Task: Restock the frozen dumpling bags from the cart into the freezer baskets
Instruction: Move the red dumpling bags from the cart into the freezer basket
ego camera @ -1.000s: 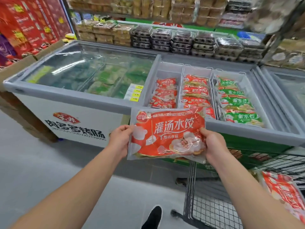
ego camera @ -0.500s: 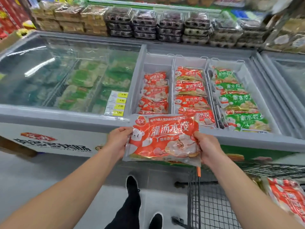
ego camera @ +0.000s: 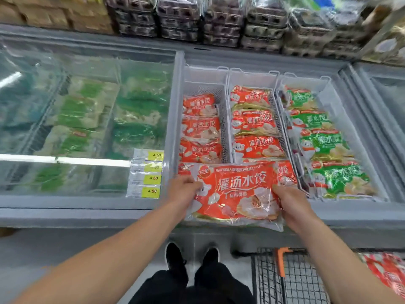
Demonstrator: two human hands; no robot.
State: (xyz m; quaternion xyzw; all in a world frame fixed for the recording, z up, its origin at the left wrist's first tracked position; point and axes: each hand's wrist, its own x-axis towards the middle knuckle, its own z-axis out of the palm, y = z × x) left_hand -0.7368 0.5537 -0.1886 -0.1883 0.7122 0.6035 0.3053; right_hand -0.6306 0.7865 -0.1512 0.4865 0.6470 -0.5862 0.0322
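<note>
orange dumpling bag (ego camera: 236, 194) | glossy, white print | both hands grip ends

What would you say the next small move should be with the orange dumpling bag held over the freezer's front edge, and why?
Probably carry the orange dumpling bag forward and lower it into the left basket. Both the left hand and right hand grip it at its sides. That basket holds matching orange bags and shows bare mesh at its far end, while the middle basket looks fuller and the right basket holds green bags.

Cart (ego camera: 291, 279) cut off below, shelf goods (ego camera: 219, 20) blurred
</note>
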